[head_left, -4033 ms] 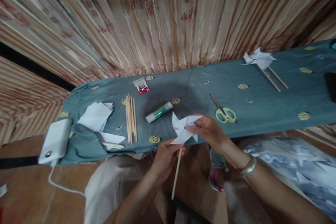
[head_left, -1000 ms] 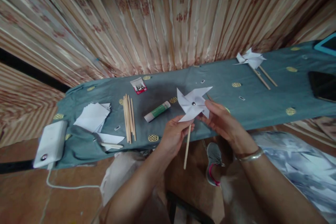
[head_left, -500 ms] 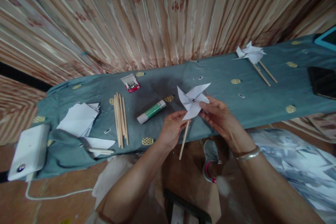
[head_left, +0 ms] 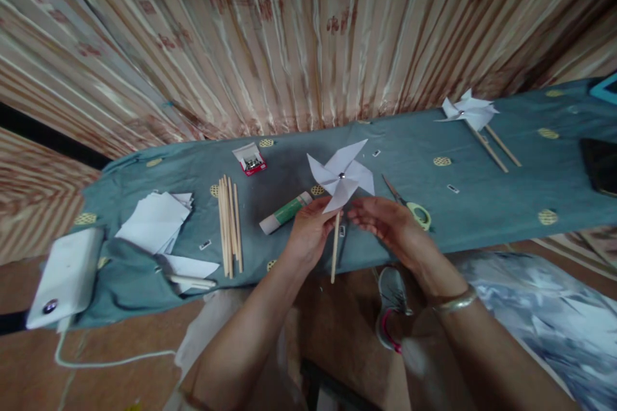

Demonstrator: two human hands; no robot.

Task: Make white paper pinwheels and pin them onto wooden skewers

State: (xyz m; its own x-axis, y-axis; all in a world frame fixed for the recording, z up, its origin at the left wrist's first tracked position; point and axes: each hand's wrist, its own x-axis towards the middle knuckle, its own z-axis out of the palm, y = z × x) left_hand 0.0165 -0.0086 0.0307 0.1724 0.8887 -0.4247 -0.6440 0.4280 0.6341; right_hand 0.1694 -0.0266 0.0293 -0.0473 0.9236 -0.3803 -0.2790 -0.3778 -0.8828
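A white paper pinwheel with a shiny pin at its centre stands on a thin wooden stick. My left hand is closed around the top of this stick, just below the paper blades. To the right of the stick is my right hand, its fingers loosely spread and holding nothing. Scissors with a pale green handle lie beyond my right hand, partly hidden by it. A green and white glue stick rests just past my left hand.
A bundle of wooden sticks, a small red box of pins and a stack of white paper lie at the left. Finished pinwheels lie at the back right. A white device with a cable sits at the left end.
My right hand has let go of the pinwheel and dropped below its blades. The pinwheel, in my left hand, has shifted slightly left. The scissors have come into view.
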